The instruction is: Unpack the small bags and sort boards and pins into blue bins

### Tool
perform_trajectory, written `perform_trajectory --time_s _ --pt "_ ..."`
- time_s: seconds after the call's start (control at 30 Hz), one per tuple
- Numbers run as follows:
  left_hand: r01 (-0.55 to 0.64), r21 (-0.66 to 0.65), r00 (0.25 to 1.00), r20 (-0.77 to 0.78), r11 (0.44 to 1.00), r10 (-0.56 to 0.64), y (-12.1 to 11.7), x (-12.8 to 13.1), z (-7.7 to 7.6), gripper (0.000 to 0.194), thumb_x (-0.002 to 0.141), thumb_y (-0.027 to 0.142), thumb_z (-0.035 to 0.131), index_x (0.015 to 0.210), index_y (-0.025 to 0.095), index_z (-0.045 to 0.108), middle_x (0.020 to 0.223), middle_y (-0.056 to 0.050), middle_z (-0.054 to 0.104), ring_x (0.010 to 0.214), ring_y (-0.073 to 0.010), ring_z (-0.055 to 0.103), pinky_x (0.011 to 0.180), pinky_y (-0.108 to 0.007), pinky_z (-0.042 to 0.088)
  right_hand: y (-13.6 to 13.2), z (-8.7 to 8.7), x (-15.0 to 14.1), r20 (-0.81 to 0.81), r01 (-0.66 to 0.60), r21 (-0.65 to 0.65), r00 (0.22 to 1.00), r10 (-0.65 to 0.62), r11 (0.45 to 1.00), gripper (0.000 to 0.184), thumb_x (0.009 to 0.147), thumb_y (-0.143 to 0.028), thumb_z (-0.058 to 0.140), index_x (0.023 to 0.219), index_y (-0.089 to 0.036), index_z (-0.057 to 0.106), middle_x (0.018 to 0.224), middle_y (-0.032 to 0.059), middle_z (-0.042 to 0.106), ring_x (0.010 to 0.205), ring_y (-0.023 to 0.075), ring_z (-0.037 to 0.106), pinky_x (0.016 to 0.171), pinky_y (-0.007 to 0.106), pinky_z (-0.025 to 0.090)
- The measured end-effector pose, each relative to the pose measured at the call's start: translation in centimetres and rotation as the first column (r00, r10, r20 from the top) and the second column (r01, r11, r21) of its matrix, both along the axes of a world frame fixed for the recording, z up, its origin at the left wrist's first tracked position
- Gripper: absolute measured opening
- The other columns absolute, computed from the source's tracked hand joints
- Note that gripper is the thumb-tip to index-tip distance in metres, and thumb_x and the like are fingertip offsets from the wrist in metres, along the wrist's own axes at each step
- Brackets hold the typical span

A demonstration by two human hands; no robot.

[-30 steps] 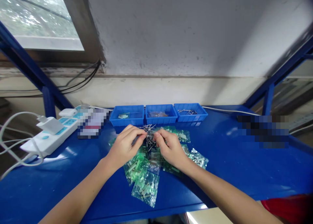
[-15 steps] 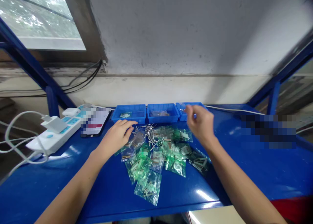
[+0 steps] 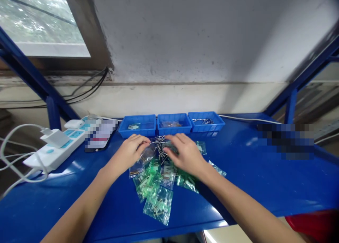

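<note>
A pile of loose, thin silver metal pins (image 3: 160, 146), like nails or screws, lies on the blue table among small plastic bags. My left hand (image 3: 131, 151) is at the pile's left side, thumb and forefinger pinched on one pin that points right. From the right, my right hand (image 3: 186, 154) reaches over the pile with thumb and fingers apart; nothing shows between them. Green-tinted bags (image 3: 159, 202) of small parts spread towards the front, and a clear bag (image 3: 167, 174) lies between them. My right hand hides some of the bags.
Three blue bins stand along the wall: the left bin (image 3: 123, 128) and middle bin (image 3: 173, 130) hold bags, the right bin (image 3: 221, 122) loose metal pins. At left are a white power strip (image 3: 39, 160) with cables and a phone (image 3: 102, 135). A pixelated dark object (image 3: 286, 140) lies at right.
My right hand has come down and left from the right bin to the pile, its closed fingers now apart. My left hand stays beside the pile, now pinching a pin. The view has shifted slightly.
</note>
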State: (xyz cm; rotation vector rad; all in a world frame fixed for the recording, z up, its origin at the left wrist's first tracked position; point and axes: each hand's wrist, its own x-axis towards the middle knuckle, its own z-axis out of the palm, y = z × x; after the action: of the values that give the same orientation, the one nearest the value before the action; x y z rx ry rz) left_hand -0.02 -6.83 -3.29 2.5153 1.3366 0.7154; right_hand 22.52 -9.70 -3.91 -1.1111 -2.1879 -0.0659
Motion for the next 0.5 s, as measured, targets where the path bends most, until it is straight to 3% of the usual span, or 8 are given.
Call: perform_trajectory --time_s 0.1,0.37,0.5 --pt "0.072 0.017 0.994 0.085 0.997 -0.073 -1.1 1.3 0.5 0.020 0.091 0.028 0.044 0.092 0.020 0.062 0.086 -0.003 0.067 0.084 -0.0186 0.059 0.076 -0.032 0.047 -0.6 -0.7 -1.2 0.051 -0.099 0.041 0.994 0.097 0.994 0.021 0.091 -0.025 0.047 0.106 -0.015 0.058 0.089 0.0081 0.063 0.079 0.0192 0.053 0.068 0.032 0.043" --pt "0.105 -0.052 0.984 0.148 0.993 -0.097 -1.8 1.9 0.6 0.021 0.090 0.027 0.046 0.087 0.021 0.065 0.080 -0.001 0.067 0.077 -0.0160 0.062 0.068 -0.028 0.049 -0.4 -0.3 -0.4 0.042 -0.087 0.111 0.996 0.083 0.990 0.016 0.093 -0.020 0.043 0.094 -0.016 0.058 0.078 0.0050 0.059 0.070 0.0151 0.051 0.063 0.027 0.040" --pt "0.099 -0.157 0.969 0.241 0.983 -0.059 -2.0 1.9 0.4 0.020 0.090 0.027 0.046 0.098 0.022 0.064 0.088 -0.001 0.067 0.079 -0.0149 0.064 0.070 -0.028 0.050 -0.4 -0.2 -0.6 0.029 -0.074 0.109 0.997 0.071 0.991 0.020 0.093 -0.020 0.040 0.085 -0.016 0.058 0.073 0.0043 0.059 0.066 0.0149 0.051 0.060 0.027 0.039"
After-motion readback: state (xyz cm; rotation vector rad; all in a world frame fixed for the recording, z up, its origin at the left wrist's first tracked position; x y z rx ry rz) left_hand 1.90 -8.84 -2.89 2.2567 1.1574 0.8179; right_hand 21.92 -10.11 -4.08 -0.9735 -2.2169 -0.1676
